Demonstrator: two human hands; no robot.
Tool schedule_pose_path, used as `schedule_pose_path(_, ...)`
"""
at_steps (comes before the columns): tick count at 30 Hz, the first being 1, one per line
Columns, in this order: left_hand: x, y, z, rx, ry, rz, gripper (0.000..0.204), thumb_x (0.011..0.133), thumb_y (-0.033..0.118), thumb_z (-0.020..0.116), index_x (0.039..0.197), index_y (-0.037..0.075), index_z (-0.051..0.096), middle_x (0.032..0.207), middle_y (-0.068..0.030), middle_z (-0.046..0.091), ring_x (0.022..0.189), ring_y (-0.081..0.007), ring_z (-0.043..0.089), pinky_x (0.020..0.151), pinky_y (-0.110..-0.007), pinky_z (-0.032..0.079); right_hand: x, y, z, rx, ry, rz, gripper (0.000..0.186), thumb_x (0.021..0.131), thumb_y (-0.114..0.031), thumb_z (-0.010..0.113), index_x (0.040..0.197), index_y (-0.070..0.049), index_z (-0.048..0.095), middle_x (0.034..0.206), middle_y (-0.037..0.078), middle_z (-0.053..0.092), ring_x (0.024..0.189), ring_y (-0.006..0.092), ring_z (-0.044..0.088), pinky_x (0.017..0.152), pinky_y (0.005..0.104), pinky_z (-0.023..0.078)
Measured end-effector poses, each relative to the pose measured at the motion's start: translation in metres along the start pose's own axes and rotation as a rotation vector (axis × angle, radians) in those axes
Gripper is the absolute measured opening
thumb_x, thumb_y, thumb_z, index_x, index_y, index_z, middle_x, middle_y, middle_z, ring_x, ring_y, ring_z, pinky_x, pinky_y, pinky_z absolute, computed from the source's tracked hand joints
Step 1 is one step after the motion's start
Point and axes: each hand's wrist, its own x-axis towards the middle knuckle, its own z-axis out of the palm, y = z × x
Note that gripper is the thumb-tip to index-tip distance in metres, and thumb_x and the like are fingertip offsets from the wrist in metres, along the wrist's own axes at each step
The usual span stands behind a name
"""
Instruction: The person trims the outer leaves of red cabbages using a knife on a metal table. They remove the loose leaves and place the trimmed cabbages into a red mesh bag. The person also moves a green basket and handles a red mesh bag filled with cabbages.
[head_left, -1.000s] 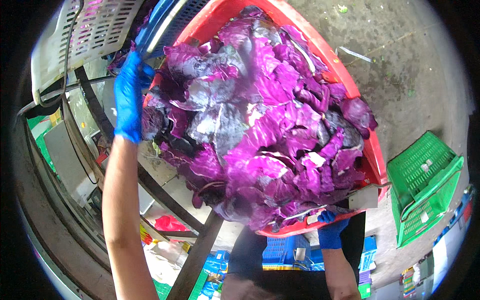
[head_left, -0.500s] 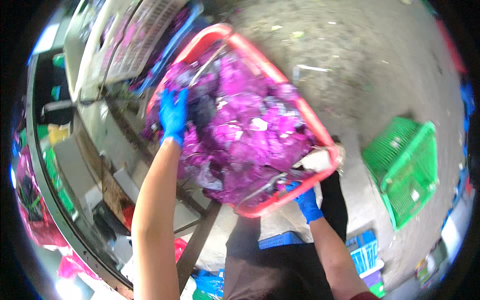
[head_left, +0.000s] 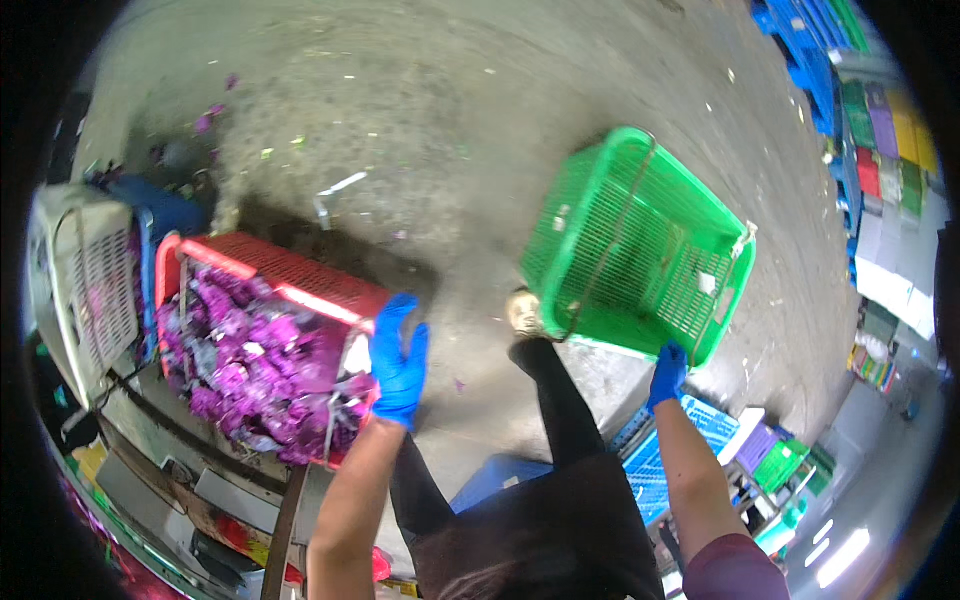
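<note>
My right hand (head_left: 668, 376), in a blue glove, is closed on the near rim of a green plastic basket (head_left: 562, 225). This basket holds no load beyond a small pale scrap, and a thin cord hangs across its opening. My left hand (head_left: 400, 368), gloved in blue too, hovers open with fingers spread. It is by the right end of a red basket (head_left: 285, 278), and I cannot tell whether it touches the rim. Purple leaves (head_left: 250, 365), probably cabbage trimmings, fill the red basket.
A white slatted basket (head_left: 105, 300) and a blue one (head_left: 165, 215) stand at the far left. Blue crates (head_left: 675, 455) are close beside my right forearm. Scraps (head_left: 340, 185) litter the concrete floor. My shoe (head_left: 523, 312) is beside the green basket.
Both hands have let go of the red basket, which now sits at the left. My view has swung right. My right hand has taken hold of the green basket, and its opening now faces me.
</note>
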Motion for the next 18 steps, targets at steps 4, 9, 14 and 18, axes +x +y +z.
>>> schedule_pose_path(4, 0.021, 0.067, 0.199, -0.328, -0.268, -0.114, 0.039, 0.086, -0.001, 0.065, 0.125, 0.002, 0.062, 0.126, -0.0124, 0.063, 0.116, -0.022, 0.059, 0.102, -0.035, 0.043, 0.114, -0.014, -0.037, -0.367, 0.056, -0.136, 0.044, 0.084, -0.008, 0.068, 0.125, -0.004, 0.055, 0.117, 0.013, 0.06, 0.107, 0.0291, 0.059, 0.094, 0.0377, 0.046)
schedule_pose_path(9, 0.02, 0.045, 0.371, -0.17, -0.162, -0.434, 0.055, 0.084, 0.015, 0.073, 0.133, 0.002, 0.052, 0.119, -0.0125, 0.065, 0.112, -0.0231, 0.06, 0.097, -0.034, 0.047, 0.228, 0.024, -0.033, -0.395, -0.096, 0.01, 0.081, 0.076, -0.012, 0.078, 0.145, -0.001, 0.036, 0.145, 0.021, 0.042, 0.13, 0.0348, 0.045, 0.108, 0.0392, 0.038)
schedule_pose_path(14, 0.043, 0.077, 0.376, -0.507, -0.546, -0.823, 0.038, 0.083, 0.023, 0.077, 0.112, 0.004, 0.061, 0.092, -0.0076, 0.067, 0.087, -0.019, 0.064, 0.08, -0.033, 0.051, 0.328, 0.157, -0.101, 0.169, -0.359, 0.433, 0.042, 0.08, -0.034, 0.077, 0.114, -0.012, 0.064, 0.089, 0.002, 0.066, 0.069, 0.014, 0.057, 0.062, 0.0312, 0.047)
schedule_pose_path(18, 0.07, 0.119, 0.263, -0.512, -0.212, -0.929, 0.023, 0.082, 0.026, 0.078, 0.09, 0.009, 0.065, 0.072, 0.0034, 0.055, 0.061, -0.0073, 0.048, 0.054, -0.026, 0.039, 0.3, 0.145, -0.154, 0.438, -0.16, 0.577, 0.013, 0.088, -0.033, 0.07, 0.087, -0.022, 0.065, 0.062, -0.007, 0.04, 0.052, 0.0088, 0.042, 0.044, 0.0311, 0.037)
